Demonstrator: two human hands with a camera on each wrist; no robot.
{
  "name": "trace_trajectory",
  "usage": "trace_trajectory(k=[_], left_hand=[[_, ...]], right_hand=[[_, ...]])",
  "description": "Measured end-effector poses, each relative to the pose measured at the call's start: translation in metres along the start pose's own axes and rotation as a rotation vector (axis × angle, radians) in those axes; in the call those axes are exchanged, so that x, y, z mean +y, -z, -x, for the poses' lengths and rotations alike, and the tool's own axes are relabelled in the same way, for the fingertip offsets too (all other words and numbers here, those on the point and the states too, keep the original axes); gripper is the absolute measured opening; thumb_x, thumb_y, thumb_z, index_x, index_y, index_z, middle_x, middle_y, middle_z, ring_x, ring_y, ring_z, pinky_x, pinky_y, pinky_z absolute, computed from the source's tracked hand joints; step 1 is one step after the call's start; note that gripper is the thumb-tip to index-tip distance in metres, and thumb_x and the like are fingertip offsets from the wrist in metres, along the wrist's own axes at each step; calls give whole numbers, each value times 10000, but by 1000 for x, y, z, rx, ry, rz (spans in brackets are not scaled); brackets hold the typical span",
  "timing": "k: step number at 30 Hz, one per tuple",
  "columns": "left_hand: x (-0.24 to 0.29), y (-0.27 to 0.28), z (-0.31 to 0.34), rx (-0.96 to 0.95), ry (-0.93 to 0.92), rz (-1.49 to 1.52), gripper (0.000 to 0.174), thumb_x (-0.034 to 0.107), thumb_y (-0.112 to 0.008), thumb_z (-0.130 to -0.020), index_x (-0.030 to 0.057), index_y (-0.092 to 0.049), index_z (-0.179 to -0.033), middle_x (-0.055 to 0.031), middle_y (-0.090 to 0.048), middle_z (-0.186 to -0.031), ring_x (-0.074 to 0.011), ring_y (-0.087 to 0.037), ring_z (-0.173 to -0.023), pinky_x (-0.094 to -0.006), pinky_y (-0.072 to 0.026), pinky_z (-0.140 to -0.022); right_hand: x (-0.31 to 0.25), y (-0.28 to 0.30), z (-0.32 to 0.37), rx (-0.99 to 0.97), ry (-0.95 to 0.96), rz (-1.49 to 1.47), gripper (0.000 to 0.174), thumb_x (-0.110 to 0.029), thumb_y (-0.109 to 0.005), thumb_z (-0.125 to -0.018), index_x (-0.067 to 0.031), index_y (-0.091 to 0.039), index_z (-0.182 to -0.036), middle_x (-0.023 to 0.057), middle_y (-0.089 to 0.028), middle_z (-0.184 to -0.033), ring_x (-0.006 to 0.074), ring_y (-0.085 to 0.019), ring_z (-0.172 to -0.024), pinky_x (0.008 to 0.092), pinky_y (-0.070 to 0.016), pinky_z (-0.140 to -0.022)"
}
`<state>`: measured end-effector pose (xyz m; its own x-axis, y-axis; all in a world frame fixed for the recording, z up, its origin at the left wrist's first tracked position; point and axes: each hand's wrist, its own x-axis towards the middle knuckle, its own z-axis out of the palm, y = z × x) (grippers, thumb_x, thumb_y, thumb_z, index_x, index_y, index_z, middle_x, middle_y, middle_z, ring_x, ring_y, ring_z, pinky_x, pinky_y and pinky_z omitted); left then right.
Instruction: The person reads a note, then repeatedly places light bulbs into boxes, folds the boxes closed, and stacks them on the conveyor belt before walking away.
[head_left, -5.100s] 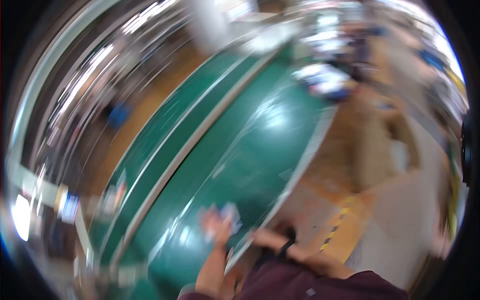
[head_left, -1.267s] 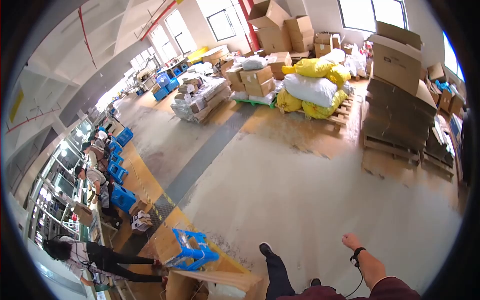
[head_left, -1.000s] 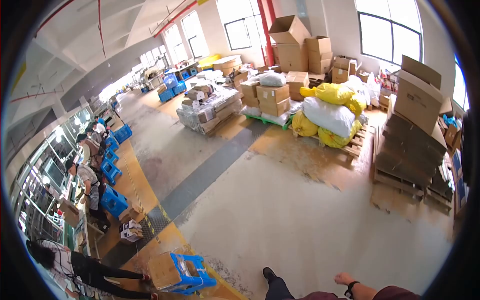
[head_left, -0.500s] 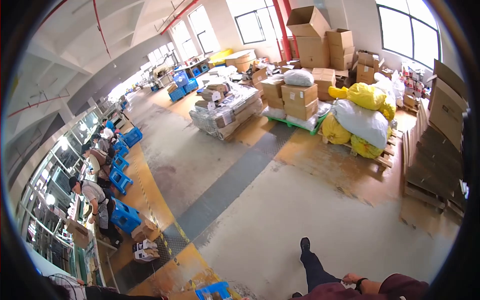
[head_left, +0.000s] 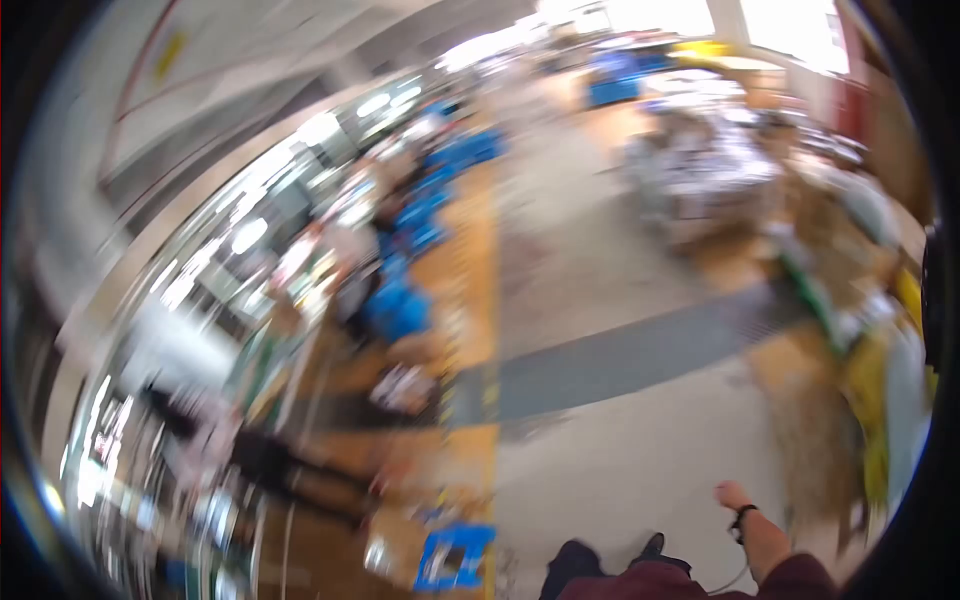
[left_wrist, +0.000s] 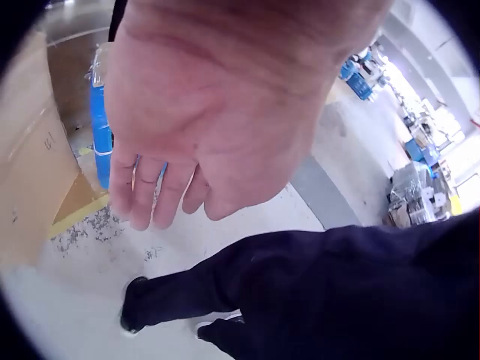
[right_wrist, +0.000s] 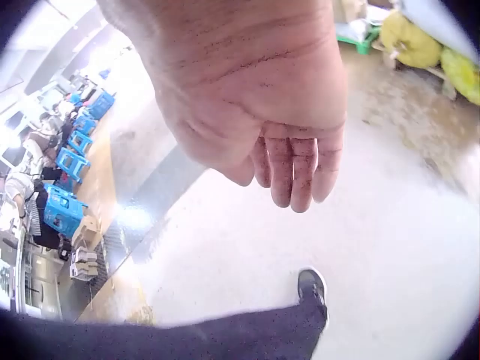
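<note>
In the left wrist view my left hand [left_wrist: 202, 127] hangs with relaxed fingers and holds nothing. It is out of sight in the head view. A cardboard box [left_wrist: 30, 157] and a blue plastic stool [left_wrist: 100, 135] show beyond it. My right hand [right_wrist: 262, 112] is empty too, its fingers loosely bent downward over the pale floor [right_wrist: 390, 225]. In the head view the right hand [head_left: 733, 494] appears at the lower right, with a black strap [head_left: 742, 520] round the wrist. Dark trousers and a shoe [right_wrist: 311, 285] show below the hands.
Along the left runs a workbench line with blue stools [right_wrist: 64, 210] and several people. One person [head_left: 270, 460] stands near a blue stool [head_left: 455, 558]. Wrapped stacked goods [head_left: 700, 180] and yellow sacks [right_wrist: 409, 39] lie to the right. A grey strip [head_left: 620, 360] crosses the floor.
The green table and the object at my hand five seconds ago are out of the head view. Lately the view has swung left, shifting the stools and stacks rightward; my right arm swings.
</note>
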<state>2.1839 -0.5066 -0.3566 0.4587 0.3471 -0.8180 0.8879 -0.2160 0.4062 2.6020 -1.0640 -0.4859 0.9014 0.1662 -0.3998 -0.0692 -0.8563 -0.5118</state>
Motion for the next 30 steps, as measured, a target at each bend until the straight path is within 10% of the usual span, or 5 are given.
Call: trace_trajectory(k=[3,6,12,21,30], left_hand=[[5,-24,-14,-101,-205,-345,380,331,-573,-1015,2,-733,-1118,-193,-741,-970,-336,-694,-859,-492,-540,-777],[53,-59,-56,235,-210,-14,396,321,-543,-1026,-26,-735,-1040,-159,-718,-895,-318,-661,-735,-466,-541,-676],[138,-34,-167,-60,-208,-103,463,365,-533,-1033,-37,-728,-1153,-214,-727,-1094,-338,-691,-961,-504,-548,-826],[326,167,-383,356,-400,-95,434,386,-528,-993,79,-728,-1225,-232,-736,-1135,-436,-677,-1101,-507,-533,-953],[395,168,-361,-141,-374,-332,506,440,-619,-947,106,-700,-1318,-248,-696,-1271,-354,-645,-1228,-457,-472,-1068]], right_hand=[[-8,30,-133,-35,92,-274,211,-61,-561,-872,13,-671,-707,111,-625,-584,182,-618,-504,353,-514,-491],[-6,18,-229,119,259,-155,197,-45,-561,-843,15,-690,-706,133,-667,-602,230,-677,-552,381,-561,-541],[-160,73,-183,-354,-31,-128,280,-238,-621,-955,-6,-773,-991,106,-773,-841,182,-745,-741,349,-597,-667],[-150,67,-199,-529,-244,-75,395,-357,-635,-940,-22,-774,-1097,114,-789,-971,223,-752,-814,350,-607,-760],[-240,92,-297,-480,112,150,395,-306,-504,-961,-85,-749,-1177,224,-740,-1122,444,-682,-1035,536,-540,-909]])
